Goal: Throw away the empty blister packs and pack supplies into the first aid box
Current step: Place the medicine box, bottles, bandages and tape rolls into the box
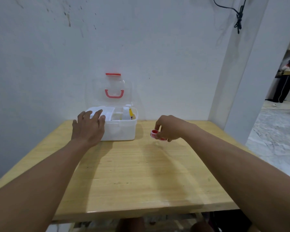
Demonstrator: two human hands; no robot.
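A white first aid box (119, 130) stands at the back of the wooden table (141, 173), its clear lid (110, 91) with a red handle raised against the wall. Inside I see a white inner tray and a white bottle with a yellow one beside it (129, 113). My left hand (89, 126) rests flat with spread fingers on the box's front left corner and holds nothing. My right hand (170, 128), to the right of the box and just above the table, pinches small red and white tape rolls (155, 133).
A white wall rises right behind the table. A black cable (238, 17) hangs at the upper right. To the right, a doorway opens onto a grey floor where a person (286, 77) stands far off.
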